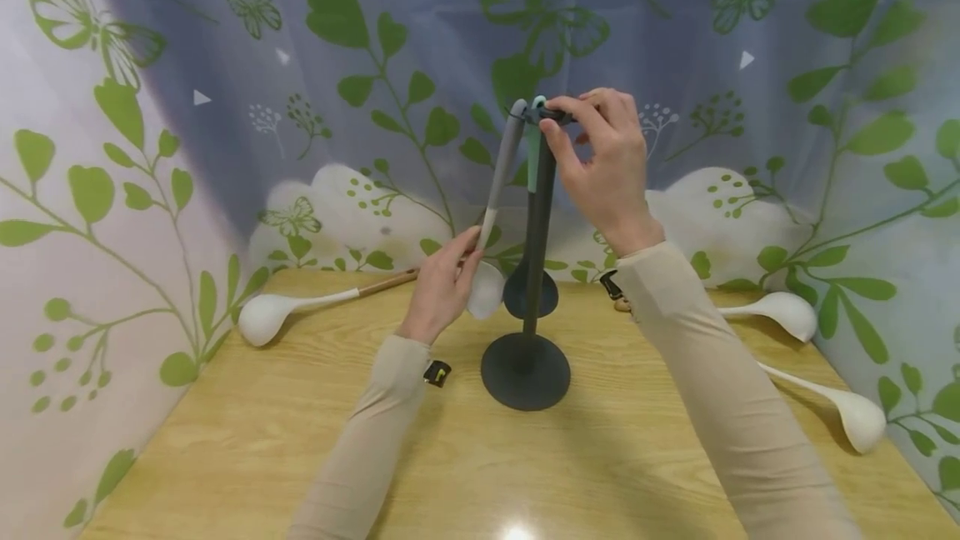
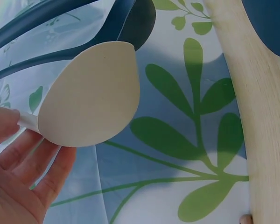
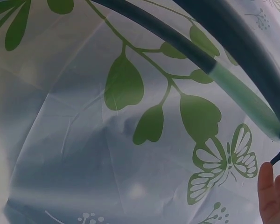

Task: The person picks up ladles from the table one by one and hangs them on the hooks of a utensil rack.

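My left hand [image 1: 444, 283] pinches a ladle with a grey handle [image 1: 507, 158] low on its pale neck. Its cream bowl [image 2: 91, 95] hangs below the fingers, and the handle's top end is right at the hook ring of a dark utensil stand [image 1: 524, 377]. My right hand [image 1: 613, 165] holds the hook ring at the top of the stand between thumb and fingers; in the right wrist view its fingertips [image 3: 266, 175] are at a dark hook. From the ring hangs a dark ladle with a mint handle [image 3: 245, 102], its bowl [image 1: 517, 290] beside the pole.
A white ladle with a wooden handle [image 1: 262, 319] lies on the wooden table [image 1: 300, 440] at the left. Two more white ladles, one farther back [image 1: 783, 315] and one nearer [image 1: 860, 421], lie at the right. A leaf-patterned curtain [image 1: 420, 7] stands behind the table.
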A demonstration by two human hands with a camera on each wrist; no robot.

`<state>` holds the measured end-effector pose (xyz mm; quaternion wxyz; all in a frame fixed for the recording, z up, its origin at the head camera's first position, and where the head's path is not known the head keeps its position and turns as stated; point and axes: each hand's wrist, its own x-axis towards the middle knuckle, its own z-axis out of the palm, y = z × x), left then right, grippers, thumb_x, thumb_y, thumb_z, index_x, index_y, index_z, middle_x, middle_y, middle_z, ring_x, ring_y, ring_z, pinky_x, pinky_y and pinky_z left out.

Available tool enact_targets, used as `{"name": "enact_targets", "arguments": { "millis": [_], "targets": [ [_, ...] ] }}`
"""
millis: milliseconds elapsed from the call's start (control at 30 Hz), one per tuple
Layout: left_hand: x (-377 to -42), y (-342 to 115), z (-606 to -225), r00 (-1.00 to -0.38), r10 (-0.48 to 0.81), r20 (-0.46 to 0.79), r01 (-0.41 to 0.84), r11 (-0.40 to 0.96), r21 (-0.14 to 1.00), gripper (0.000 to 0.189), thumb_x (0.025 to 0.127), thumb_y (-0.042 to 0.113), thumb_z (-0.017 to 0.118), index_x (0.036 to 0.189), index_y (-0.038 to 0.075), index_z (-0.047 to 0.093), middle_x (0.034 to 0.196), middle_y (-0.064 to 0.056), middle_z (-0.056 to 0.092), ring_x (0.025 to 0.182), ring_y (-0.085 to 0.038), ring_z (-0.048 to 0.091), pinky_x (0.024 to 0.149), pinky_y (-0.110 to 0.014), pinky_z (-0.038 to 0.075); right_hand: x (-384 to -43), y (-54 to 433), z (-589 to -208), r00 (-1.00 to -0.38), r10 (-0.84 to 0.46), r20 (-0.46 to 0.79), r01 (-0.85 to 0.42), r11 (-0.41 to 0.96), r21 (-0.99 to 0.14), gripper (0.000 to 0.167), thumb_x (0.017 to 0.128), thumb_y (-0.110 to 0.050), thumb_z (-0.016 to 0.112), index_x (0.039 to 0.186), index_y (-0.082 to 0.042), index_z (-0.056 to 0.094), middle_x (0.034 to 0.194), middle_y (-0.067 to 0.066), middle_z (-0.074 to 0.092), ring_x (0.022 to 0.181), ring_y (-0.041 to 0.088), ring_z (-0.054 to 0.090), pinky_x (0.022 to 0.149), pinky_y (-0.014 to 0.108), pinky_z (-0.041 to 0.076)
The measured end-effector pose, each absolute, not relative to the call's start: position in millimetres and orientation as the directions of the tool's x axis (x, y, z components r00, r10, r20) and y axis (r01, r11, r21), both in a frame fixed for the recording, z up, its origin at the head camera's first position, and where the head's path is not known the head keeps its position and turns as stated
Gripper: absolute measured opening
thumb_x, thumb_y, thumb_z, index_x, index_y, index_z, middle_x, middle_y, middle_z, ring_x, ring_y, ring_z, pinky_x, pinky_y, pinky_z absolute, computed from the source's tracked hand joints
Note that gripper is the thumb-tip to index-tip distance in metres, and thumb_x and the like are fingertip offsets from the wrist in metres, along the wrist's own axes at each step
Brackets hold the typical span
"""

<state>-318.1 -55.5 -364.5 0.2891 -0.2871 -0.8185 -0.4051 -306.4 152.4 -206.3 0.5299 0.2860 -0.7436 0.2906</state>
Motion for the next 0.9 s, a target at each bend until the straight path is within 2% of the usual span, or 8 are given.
{"name": "enact_targets", "arguments": {
  "millis": [300,433,733,900],
  "targets": [
    [-318,-64,-368,-0.682,0.238,0.691,0.69,0.523,0.501,0.036,0.106,0.017,0.044,0.14,0.007,0.052,0.117,-0.015,0.069,0.101,-0.027,0.069,0.086,-0.04,0.056,-305,150,-204,-0.272,-0.098,0.957,-0.733,0.666,-0.14,0.025,0.095,-0.027,0.066,0.109,-0.006,0.071,0.096,0.013,0.061,0.099,0.027,0.053,0.075,0.03,0.047],
    [-318,-69,-368,-0.703,0.243,0.669,0.668,0.549,0.503,0.037,0.107,0.015,0.04,0.141,0.006,0.051,0.117,-0.015,0.069,0.105,-0.028,0.068,0.089,-0.041,0.055,-305,151,-204,-0.271,-0.115,0.956,-0.728,0.674,-0.126,0.026,0.096,-0.028,0.065,0.109,-0.005,0.071,0.096,0.014,0.061,0.099,0.028,0.053,0.074,0.03,0.046],
    [-317,-86,-370,-0.741,0.246,0.624,0.625,0.591,0.509,0.037,0.107,0.02,0.041,0.141,0.01,0.052,0.12,-0.012,0.068,0.105,-0.026,0.067,0.089,-0.041,0.055,-305,149,-204,-0.256,-0.124,0.959,-0.732,0.673,-0.109,0.026,0.095,-0.026,0.066,0.108,-0.004,0.07,0.093,0.014,0.059,0.093,0.03,0.051,0.075,0.031,0.043],
    [-317,-96,-373,-0.766,0.245,0.594,0.596,0.616,0.515,0.037,0.105,0.022,0.047,0.14,0.01,0.053,0.119,-0.012,0.067,0.107,-0.027,0.066,0.087,-0.041,0.056,-305,149,-204,-0.251,-0.118,0.961,-0.731,0.674,-0.108,0.024,0.095,-0.025,0.067,0.107,-0.004,0.07,0.093,0.015,0.059,0.091,0.03,0.05,0.075,0.032,0.042]
  ]
}}
